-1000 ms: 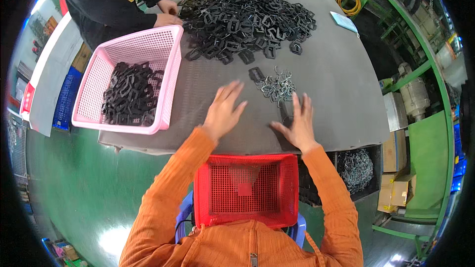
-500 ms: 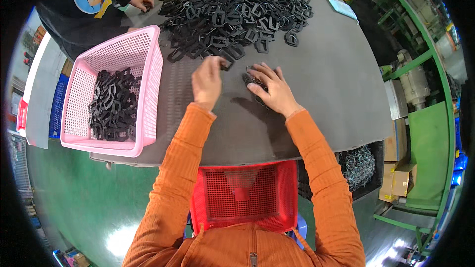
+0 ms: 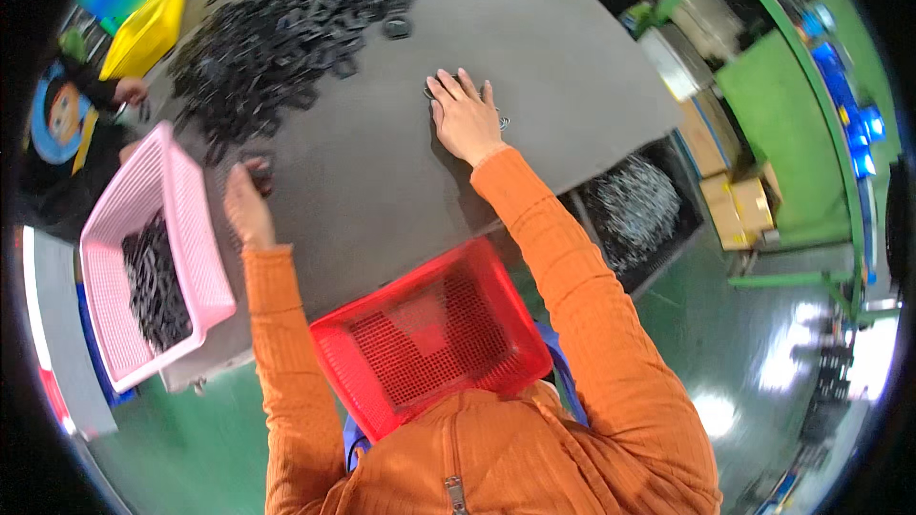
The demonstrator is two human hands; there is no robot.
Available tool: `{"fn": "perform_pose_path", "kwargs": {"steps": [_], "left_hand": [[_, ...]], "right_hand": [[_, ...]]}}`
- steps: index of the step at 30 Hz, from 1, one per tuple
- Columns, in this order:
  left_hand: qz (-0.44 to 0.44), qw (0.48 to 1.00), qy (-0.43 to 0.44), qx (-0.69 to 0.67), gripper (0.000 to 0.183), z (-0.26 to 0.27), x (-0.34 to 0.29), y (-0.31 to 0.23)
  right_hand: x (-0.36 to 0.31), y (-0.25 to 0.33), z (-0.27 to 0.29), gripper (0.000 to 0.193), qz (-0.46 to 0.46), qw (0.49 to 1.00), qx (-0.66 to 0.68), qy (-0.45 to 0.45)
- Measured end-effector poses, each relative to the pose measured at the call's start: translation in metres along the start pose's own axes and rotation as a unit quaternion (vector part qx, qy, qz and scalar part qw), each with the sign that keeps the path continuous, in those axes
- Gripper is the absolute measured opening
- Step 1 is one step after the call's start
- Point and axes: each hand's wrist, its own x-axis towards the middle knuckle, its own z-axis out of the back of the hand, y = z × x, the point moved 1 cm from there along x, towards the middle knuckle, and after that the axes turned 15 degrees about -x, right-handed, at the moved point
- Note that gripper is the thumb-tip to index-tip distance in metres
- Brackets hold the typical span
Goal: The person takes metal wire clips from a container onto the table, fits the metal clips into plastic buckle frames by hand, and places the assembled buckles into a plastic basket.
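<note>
My left hand (image 3: 248, 208) is near the pink basket (image 3: 201, 240). Its fingers close on a black rectangular plastic frame (image 3: 260, 172), slightly blurred. To the right, my right hand (image 3: 468, 122) lies palm down on the grey tabletop, fingers a little apart. Dark material shows by its fingertips, and a small bit of grey wiry scrap (image 3: 505, 122) sticks out beside the palm. What lies under the palm is hidden. Beyond both hands spreads a large pile of black plastic frames (image 3: 277, 38). More black frames (image 3: 155, 284) lie inside the pink basket.
An empty red basket (image 3: 429, 339) sits at my lap, against the table edge. Right of it, a black bin (image 3: 658, 262) holds grey wiry scrap. A co-worker's hand (image 3: 131, 91) is at the far left by a yellow basket (image 3: 148, 29). Cardboard boxes (image 3: 739, 210) stand at right.
The whole view has turned to the right. My left hand has moved left with a black frame, away from the pile's near edge toward the pink basket. My right hand stays palm down on the table.
</note>
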Motion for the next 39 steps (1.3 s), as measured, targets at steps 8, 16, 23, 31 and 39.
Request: {"fn": "perform_pose_path", "kwargs": {"steps": [8,16,23,31,39], "left_hand": [[-0.043,0.997,0.027,0.058,0.042,-0.004,-0.003,0.003],[-0.012,0.997,0.038,0.069,0.042,0.005,0.007,0.012],[-0.071,0.990,0.078,0.094,0.043,0.001,0.011,0.022],[-0.045,0.987,0.078,0.136,0.045,0.010,0.013,0.016],[-0.051,0.991,0.087,0.082,0.043,0.001,0.008,0.020]], "right_hand": [[-0.081,-0.176,0.014,0.040,-0.139,0.986,-0.084,0.037],[-0.216,-0.272,0.073,0.031,-0.297,0.946,-0.058,0.115],[-0.203,-0.243,0.057,0.040,-0.328,0.927,-0.071,0.165],[-0.293,-0.206,0.107,0.029,-0.217,0.975,0.006,0.040],[-0.269,-0.219,0.094,0.044,-0.298,0.954,0.018,0.022]]}}
